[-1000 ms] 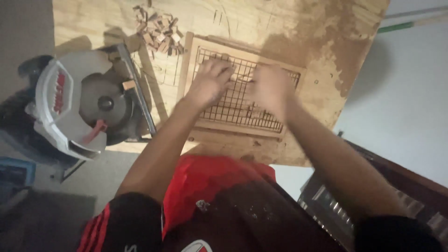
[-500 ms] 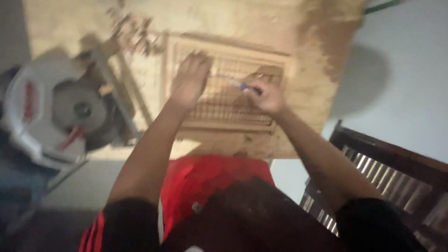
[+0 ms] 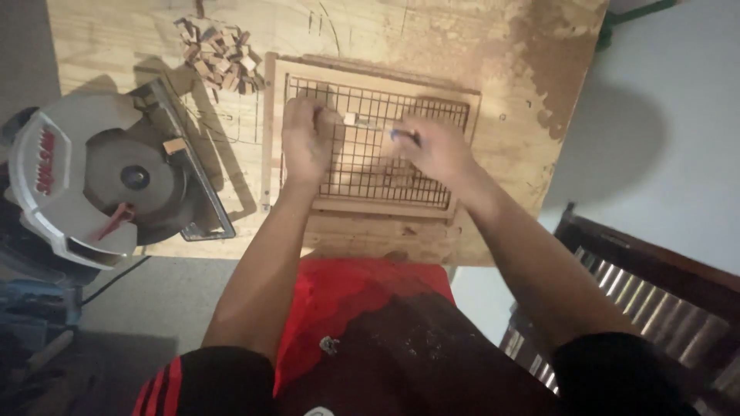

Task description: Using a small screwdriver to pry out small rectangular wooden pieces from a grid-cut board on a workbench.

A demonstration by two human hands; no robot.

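A wooden frame (image 3: 273, 131) with a black wire grid (image 3: 378, 104) lies flat on a plywood board (image 3: 462, 46). My left hand (image 3: 306, 141) rests on the grid's left part, fingers curled around a small pale wooden block (image 3: 350, 119). My right hand (image 3: 438, 149) sits on the grid's right part and grips a dark pen (image 3: 404, 136) pointing left toward the block.
A circular saw (image 3: 100, 181) lies on the board's left end, its blade guard grey and white. A heap of small wood offcuts (image 3: 221, 54) lies above the frame's left corner. A slatted dark wooden piece (image 3: 640, 285) stands at the lower right. Grey floor lies at right.
The view has steadied and shifted right. My right hand, flat on the grid a second ago, now holds the pen near the small block. My left hand stays on the grid.
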